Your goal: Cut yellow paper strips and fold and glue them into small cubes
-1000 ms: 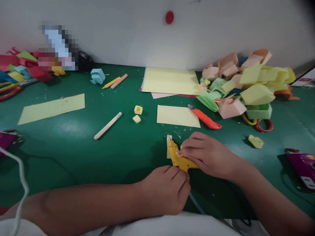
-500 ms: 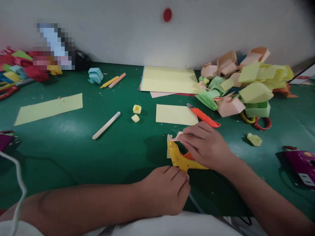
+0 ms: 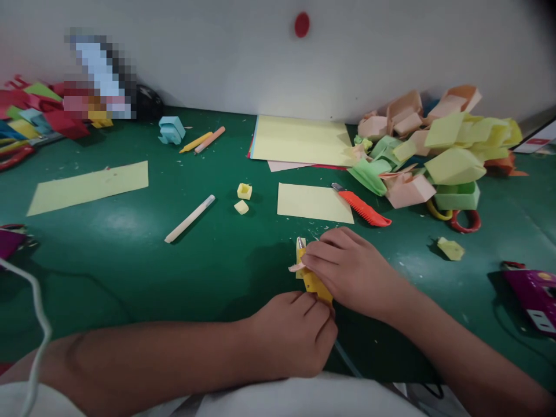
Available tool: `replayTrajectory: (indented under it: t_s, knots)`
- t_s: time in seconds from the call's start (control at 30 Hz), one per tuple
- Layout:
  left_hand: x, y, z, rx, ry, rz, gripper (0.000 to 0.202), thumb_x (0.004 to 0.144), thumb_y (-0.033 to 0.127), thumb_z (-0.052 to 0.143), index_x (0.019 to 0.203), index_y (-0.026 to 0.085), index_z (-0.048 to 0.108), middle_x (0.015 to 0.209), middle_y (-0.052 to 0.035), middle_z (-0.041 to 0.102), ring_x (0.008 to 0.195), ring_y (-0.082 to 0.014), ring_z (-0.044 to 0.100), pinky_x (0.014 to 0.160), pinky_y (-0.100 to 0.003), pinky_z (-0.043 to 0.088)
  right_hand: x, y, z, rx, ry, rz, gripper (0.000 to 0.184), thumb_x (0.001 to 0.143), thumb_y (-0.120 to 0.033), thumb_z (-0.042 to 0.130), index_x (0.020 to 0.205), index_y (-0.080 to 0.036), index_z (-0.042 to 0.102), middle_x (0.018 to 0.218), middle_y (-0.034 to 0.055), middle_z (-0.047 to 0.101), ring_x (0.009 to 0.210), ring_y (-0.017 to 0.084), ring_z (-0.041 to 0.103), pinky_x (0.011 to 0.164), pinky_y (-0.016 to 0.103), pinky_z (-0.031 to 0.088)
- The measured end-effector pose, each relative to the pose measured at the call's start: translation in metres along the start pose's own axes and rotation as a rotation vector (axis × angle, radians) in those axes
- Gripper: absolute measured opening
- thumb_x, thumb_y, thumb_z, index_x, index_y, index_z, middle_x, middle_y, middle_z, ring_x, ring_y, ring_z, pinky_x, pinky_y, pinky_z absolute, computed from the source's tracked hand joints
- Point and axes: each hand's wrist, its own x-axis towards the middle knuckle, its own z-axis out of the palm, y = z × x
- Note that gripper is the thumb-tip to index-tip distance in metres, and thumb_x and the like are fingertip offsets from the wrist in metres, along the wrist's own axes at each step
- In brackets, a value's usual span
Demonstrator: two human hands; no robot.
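Note:
A yellow hot-glue gun (image 3: 311,275) lies on the green mat (image 3: 130,272) near the front edge, nozzle pointing away from me. My left hand (image 3: 293,336) is curled in a fist round its handle. My right hand (image 3: 347,269) lies over the gun's body, its fingertips pinching a small pink paper scrap (image 3: 296,267) against the gun's left side. A small yellow paper piece (image 3: 299,255) lies under the nozzle.
An orange utility knife (image 3: 360,205) lies beside a yellow paper sheet (image 3: 313,202). A heap of folded paper boxes (image 3: 438,156) sits at the back right, with scissors (image 3: 460,217) below it. A glue stick (image 3: 189,219), two small yellow cubes (image 3: 243,198) and a yellow strip (image 3: 89,186) lie left.
My right hand carried the pink scrap from near the nozzle back down to the gun's left side. My left hand has stayed closed on the handle.

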Motion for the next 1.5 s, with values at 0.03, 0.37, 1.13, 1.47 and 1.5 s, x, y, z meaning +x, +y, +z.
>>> replayTrajectory:
  t_s: [0.03, 0.37, 1.13, 1.47, 1.5]
  knots:
    - [0.0, 0.0, 0.0, 0.004, -0.002, 0.001, 0.023, 0.094, 0.011, 0.046, 0.096, 0.006, 0.069, 0.078, -0.0096, 0.068, 0.066, -0.0187, 0.063, 0.059, -0.032, 0.056, -0.002, -0.002, -0.001, 0.01, 0.007, 0.0, 0.015, 0.093, -0.015, 0.055, 0.097, -0.017, 0.069, 0.097, 0.0064, 0.068, 0.09, 0.025, 0.051, 0.079, 0.041, 0.044]
    - [-0.001, -0.001, 0.0, 0.01, -0.005, 0.011, 0.022, 0.093, 0.011, 0.047, 0.097, 0.006, 0.068, 0.077, -0.0092, 0.067, 0.067, -0.0185, 0.061, 0.058, -0.031, 0.054, -0.014, 0.003, -0.004, 0.241, 0.147, 0.07, 0.021, 0.096, -0.014, 0.05, 0.095, -0.018, 0.071, 0.096, 0.0057, 0.07, 0.088, 0.021, 0.052, 0.08, 0.038, 0.045]
    - [0.003, -0.004, -0.004, -0.001, 0.024, 0.014, 0.023, 0.093, 0.009, 0.045, 0.094, 0.005, 0.068, 0.077, -0.0101, 0.068, 0.067, -0.0191, 0.063, 0.061, -0.032, 0.057, -0.011, 0.006, -0.009, 0.328, 0.027, -0.01, 0.02, 0.093, -0.012, 0.052, 0.091, -0.018, 0.071, 0.087, 0.0046, 0.069, 0.084, 0.02, 0.054, 0.079, 0.038, 0.045]
    - [0.001, -0.005, -0.004, 0.007, -0.014, 0.037, 0.018, 0.093, 0.008, 0.05, 0.099, 0.003, 0.066, 0.073, -0.007, 0.064, 0.064, -0.017, 0.061, 0.055, -0.029, 0.053, -0.018, 0.039, 0.01, 1.204, 0.363, 0.66, 0.02, 0.093, -0.036, 0.061, 0.082, -0.021, 0.068, 0.076, 0.0009, 0.061, 0.07, 0.015, 0.055, 0.062, 0.028, 0.045]
    - [0.001, -0.006, -0.004, 0.006, -0.025, 0.038, 0.018, 0.093, 0.008, 0.049, 0.099, 0.003, 0.065, 0.073, -0.0071, 0.064, 0.065, -0.0169, 0.061, 0.056, -0.029, 0.053, -0.018, 0.038, 0.011, 1.276, 0.361, 0.691, 0.02, 0.093, -0.037, 0.063, 0.082, -0.021, 0.068, 0.074, 0.0005, 0.06, 0.069, 0.015, 0.055, 0.063, 0.028, 0.044]
